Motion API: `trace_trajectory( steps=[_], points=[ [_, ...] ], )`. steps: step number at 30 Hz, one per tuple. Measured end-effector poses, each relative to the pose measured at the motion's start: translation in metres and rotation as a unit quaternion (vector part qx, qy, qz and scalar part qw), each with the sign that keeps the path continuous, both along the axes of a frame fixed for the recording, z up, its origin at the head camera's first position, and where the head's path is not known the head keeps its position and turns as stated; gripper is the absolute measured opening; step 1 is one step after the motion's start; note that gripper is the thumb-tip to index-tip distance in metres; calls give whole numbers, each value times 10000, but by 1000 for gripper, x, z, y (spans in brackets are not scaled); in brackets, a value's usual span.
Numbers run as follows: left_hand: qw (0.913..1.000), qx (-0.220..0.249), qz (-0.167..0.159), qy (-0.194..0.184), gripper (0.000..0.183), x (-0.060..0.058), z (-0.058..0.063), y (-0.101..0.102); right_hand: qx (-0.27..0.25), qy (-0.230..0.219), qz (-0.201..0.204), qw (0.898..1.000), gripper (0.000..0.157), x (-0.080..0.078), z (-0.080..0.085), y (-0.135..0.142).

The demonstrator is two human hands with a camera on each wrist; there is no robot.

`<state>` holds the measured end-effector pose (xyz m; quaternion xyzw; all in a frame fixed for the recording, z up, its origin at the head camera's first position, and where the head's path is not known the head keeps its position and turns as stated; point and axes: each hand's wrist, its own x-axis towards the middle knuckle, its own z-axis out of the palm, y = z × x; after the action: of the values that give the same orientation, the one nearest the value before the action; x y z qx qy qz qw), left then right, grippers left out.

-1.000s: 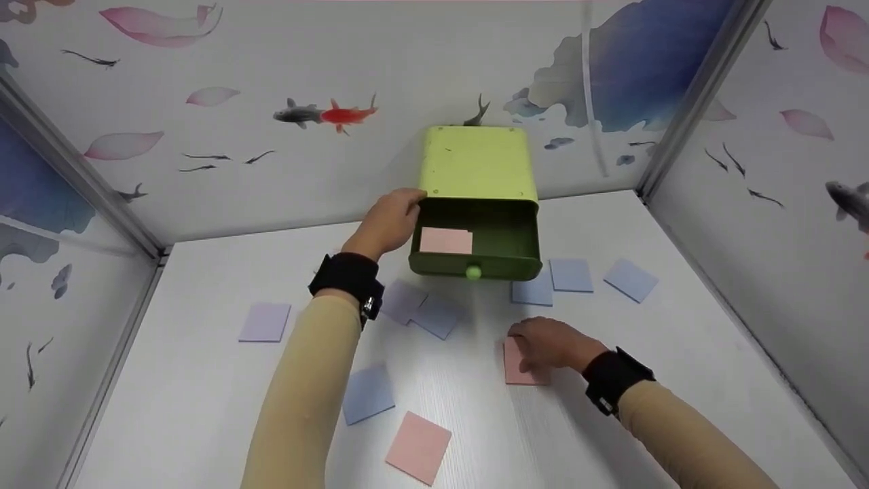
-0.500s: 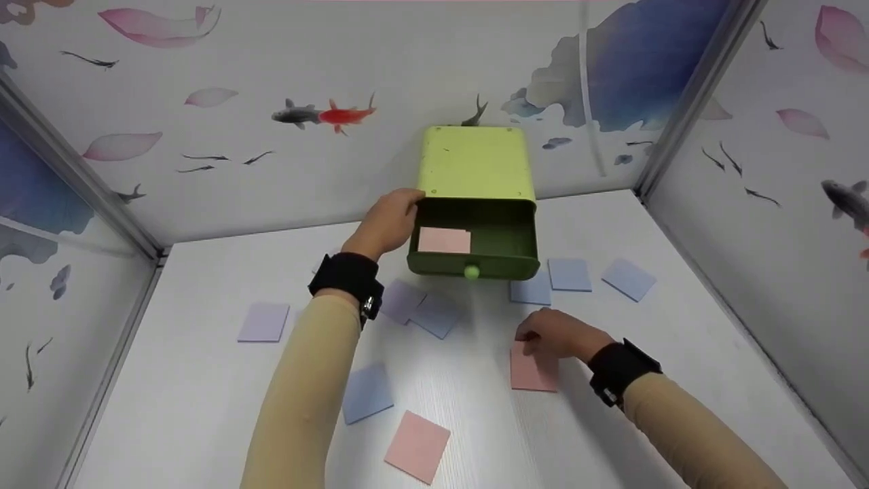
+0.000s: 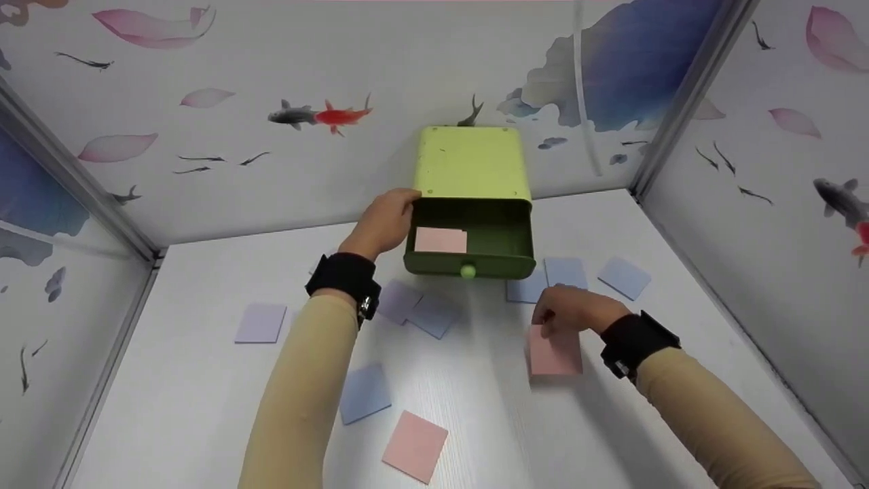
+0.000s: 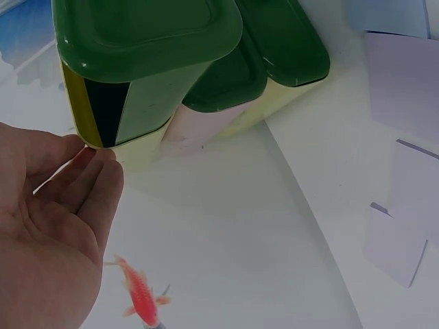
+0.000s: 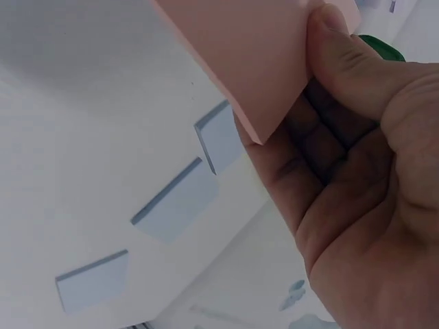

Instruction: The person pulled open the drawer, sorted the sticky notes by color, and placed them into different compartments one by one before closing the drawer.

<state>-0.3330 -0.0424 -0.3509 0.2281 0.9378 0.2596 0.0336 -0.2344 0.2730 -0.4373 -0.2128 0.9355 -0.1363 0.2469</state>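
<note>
My right hand (image 3: 570,309) pinches a pink sticky note pad (image 3: 555,354) by its upper edge, the pad hanging tilted over the table. In the right wrist view the thumb lies on one face of the pink pad (image 5: 240,51), with fingers behind it. My left hand (image 3: 382,224) is at the front left corner of a yellow-green drawer unit (image 3: 472,163). The left wrist view shows thumb and fingertips pinching the casing edge (image 4: 81,113). The top drawer (image 3: 434,262), dark green with a round knob (image 3: 468,272), is pulled out. Inside it lies a pink pad (image 3: 440,240).
Another pink pad (image 3: 415,446) lies near the front of the white table (image 3: 468,421). Blue pads (image 3: 624,278) lie right of the drawer unit, one blue pad (image 3: 365,392) near the left forearm. Purple pads (image 3: 261,322) lie left. Printed walls enclose the table.
My right hand has lifted the pink pad off the table, moving slightly right and up in the head view. The left hand keeps its hold on the drawer unit.
</note>
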Motion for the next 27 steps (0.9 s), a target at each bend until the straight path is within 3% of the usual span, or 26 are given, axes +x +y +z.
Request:
trace_trajectory(
  steps=[3,27],
  points=[
    [10000,-26,36,-48,41,0,0,0,73,69,-46,9999,17,-4,15,3],
    [9999,-58,103,-104,41,-1,0,2,108,603,-431,9972,27,-34,134,7]
  ],
)
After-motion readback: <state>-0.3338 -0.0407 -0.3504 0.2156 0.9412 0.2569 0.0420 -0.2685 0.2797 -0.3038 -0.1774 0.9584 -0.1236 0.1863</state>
